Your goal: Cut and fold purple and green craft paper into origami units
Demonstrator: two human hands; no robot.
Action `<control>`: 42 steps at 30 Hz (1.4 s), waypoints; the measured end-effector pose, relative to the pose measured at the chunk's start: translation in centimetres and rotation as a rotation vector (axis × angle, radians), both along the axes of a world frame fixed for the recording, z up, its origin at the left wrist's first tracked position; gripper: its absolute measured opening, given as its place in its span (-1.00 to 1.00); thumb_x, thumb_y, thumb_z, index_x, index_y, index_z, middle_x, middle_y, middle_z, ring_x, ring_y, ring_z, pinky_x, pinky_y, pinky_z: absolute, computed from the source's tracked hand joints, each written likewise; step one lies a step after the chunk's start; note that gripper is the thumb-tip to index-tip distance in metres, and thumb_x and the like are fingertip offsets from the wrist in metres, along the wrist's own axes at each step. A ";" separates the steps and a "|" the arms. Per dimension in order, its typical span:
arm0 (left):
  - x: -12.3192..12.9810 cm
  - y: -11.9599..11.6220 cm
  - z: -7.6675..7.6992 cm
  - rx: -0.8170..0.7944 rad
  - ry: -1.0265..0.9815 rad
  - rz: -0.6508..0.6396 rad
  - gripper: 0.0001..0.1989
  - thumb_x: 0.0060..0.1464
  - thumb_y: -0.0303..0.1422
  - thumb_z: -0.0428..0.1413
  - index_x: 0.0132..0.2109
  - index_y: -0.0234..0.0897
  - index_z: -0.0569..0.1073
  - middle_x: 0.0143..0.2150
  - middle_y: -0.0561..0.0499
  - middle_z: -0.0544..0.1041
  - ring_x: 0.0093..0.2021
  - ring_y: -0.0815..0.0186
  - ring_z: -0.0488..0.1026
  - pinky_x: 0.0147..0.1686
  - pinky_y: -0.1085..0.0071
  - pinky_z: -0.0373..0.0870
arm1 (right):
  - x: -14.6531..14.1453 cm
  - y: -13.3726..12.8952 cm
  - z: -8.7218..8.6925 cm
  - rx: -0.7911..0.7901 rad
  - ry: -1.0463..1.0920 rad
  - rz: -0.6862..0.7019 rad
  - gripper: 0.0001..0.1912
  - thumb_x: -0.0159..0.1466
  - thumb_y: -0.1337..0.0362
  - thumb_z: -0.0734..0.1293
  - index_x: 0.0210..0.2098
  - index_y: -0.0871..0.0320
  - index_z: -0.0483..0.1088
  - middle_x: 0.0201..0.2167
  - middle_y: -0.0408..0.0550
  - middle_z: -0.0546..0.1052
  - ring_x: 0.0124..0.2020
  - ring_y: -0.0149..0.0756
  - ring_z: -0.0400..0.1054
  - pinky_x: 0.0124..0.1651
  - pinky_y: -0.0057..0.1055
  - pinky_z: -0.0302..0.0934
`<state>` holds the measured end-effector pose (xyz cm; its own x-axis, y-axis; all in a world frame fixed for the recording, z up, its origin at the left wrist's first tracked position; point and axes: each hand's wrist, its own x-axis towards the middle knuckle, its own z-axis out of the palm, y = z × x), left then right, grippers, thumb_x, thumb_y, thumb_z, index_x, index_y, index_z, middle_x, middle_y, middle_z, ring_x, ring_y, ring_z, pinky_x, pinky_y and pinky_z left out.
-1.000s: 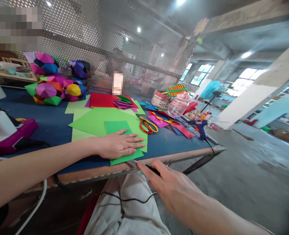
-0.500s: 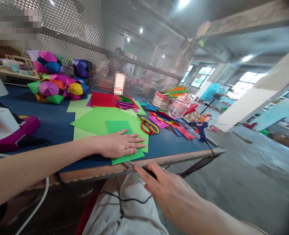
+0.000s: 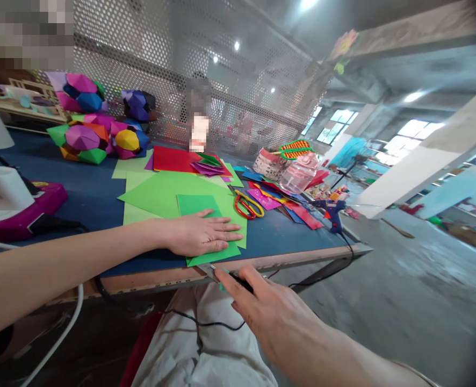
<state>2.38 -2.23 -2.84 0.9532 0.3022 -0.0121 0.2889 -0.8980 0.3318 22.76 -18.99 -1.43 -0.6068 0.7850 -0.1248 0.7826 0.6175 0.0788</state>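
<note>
My left hand (image 3: 201, 234) lies flat with fingers spread on a folded sheet of green paper (image 3: 193, 203), pressing it against lighter green sheets (image 3: 153, 191). Below, at the table's front edge, my right hand (image 3: 258, 298) is closed around a utility knife (image 3: 241, 281). Its metal blade (image 3: 208, 271) points left, near the lower edge of the green paper; whether it touches the paper I cannot tell. Red and yellow scissors (image 3: 249, 207) rest just right of my left hand. Behind the green sheets lies red paper (image 3: 171, 160) with small folded pieces (image 3: 208, 165) on it.
Several colourful folded paper balls (image 3: 83, 138) stand at the back left, a purple power strip (image 3: 40, 209) nearer. To the right are paper scraps (image 3: 264, 198), a clear bottle (image 3: 298, 174) and a blue glue gun (image 3: 333, 214) with its cord. A perforated metal screen (image 3: 149, 59) rises behind.
My right hand has shifted slightly left with the knife, along the lower edge of the green paper. My left hand stays pressed on the paper. The view has tilted a little.
</note>
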 end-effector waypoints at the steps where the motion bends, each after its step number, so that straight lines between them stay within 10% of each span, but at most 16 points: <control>1: 0.0 0.0 0.0 0.000 -0.001 0.001 -0.48 0.43 -0.06 -0.30 0.46 0.12 -0.03 0.52 0.16 -0.12 0.50 0.15 -0.22 0.38 -0.07 -0.43 | 0.0 0.0 0.0 -0.013 -0.003 0.004 -0.14 0.21 0.51 0.19 0.46 0.15 -0.17 0.12 0.23 0.35 -0.15 -0.14 0.41 -0.33 -0.30 0.38; 42: -0.1 0.1 0.0 0.011 -0.004 -0.006 -0.49 0.43 -0.10 -0.25 0.45 0.12 -0.03 0.51 0.11 -0.08 0.49 0.10 -0.16 0.38 -0.08 -0.38 | -0.7 0.6 0.6 -0.079 0.068 0.025 -0.07 0.15 0.48 0.23 0.45 0.08 -0.17 0.08 0.16 0.35 -0.18 -0.16 0.42 -0.37 -0.35 0.29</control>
